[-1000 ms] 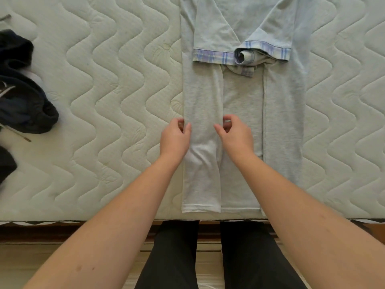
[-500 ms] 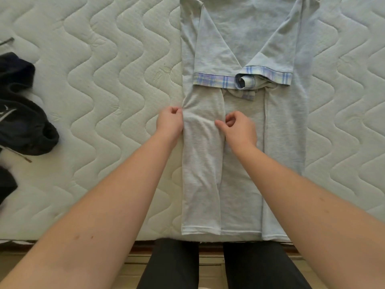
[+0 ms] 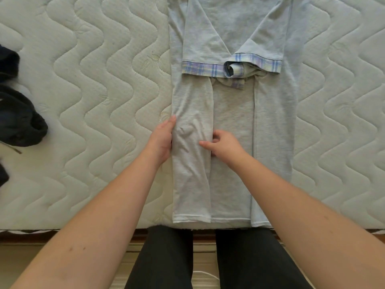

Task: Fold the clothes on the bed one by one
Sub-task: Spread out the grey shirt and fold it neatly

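Note:
A light grey shirt with plaid sleeve cuffs lies lengthwise on the white quilted mattress, both long sides folded in toward the middle. My left hand lies along the outer left edge of the left folded panel, its fingers tucked under the cloth. On that panel's inner edge my right hand has its fingers curled and pinches the fabric. The cloth between the two hands is wrinkled.
Dark navy clothes are heaped at the mattress's left edge. The mattress's front edge runs across just beyond my black-trousered legs, with a wooden floor below it.
Both hands have slid along the left folded panel, first away from me, then back. The left hand has gone from a curled fist to lying flat along the edge.

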`<action>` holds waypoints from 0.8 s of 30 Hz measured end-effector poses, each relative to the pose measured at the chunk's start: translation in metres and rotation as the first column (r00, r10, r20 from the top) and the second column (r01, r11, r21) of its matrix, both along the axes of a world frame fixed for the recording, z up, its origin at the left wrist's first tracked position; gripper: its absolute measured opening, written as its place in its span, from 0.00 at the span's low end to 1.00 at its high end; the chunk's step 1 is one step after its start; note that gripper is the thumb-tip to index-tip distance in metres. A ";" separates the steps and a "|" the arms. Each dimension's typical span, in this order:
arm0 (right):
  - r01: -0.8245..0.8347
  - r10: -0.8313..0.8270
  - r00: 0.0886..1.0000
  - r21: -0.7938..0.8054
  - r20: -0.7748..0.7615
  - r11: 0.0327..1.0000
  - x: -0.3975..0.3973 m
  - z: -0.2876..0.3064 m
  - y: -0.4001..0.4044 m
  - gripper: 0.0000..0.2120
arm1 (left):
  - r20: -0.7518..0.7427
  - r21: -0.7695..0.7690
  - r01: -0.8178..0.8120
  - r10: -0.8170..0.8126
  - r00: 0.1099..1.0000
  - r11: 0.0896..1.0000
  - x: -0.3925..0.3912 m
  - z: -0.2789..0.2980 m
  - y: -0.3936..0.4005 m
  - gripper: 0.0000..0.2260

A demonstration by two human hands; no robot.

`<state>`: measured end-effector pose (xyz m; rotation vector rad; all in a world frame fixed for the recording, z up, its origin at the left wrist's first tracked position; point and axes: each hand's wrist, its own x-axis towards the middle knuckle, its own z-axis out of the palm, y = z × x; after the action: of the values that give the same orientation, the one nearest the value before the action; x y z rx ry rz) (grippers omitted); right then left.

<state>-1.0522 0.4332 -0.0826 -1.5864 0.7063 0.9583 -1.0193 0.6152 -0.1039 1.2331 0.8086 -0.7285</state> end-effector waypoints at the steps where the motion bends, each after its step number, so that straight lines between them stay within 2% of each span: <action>1: 0.037 -0.037 0.999 0.032 -0.005 0.999 -0.007 0.002 0.002 0.16 | 0.013 0.003 0.025 -0.025 1.000 1.000 -0.003 0.002 0.001 0.12; 4: 0.223 -0.216 0.975 0.196 -0.057 0.955 -0.026 0.007 0.010 0.14 | 0.023 0.046 0.119 -0.120 0.993 0.992 -0.019 0.004 0.004 0.11; 8: 0.322 -0.301 0.946 0.290 -0.117 0.901 -0.043 0.010 0.019 0.14 | -0.060 0.047 0.055 -0.052 0.997 0.997 -0.042 0.004 0.006 0.13; 13: 0.320 -0.295 0.947 0.337 -0.123 0.886 -0.066 0.007 0.030 0.15 | -0.095 -0.025 -0.027 0.024 0.995 0.999 -0.073 0.004 0.012 0.13; 16: 0.281 -0.235 0.957 0.349 -0.168 0.894 -0.088 0.007 0.035 0.16 | -0.107 -0.081 -0.078 0.069 0.992 0.994 -0.089 0.007 0.015 0.14; 21: 0.296 -0.175 0.942 0.465 -0.285 0.835 -0.140 0.011 0.046 0.17 | -0.189 -0.166 0.027 -0.059 0.980 0.986 -0.129 0.013 0.024 0.19; 24: 0.231 -0.121 0.950 0.389 -0.287 0.892 -0.167 0.013 0.052 0.16 | -0.233 -0.218 0.029 -0.081 0.969 0.976 -0.156 0.018 0.028 0.21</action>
<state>-1.2194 0.4855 -0.0696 -1.0117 0.7490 1.1042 -1.1752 0.6437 -0.0858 0.9881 0.8720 -0.9983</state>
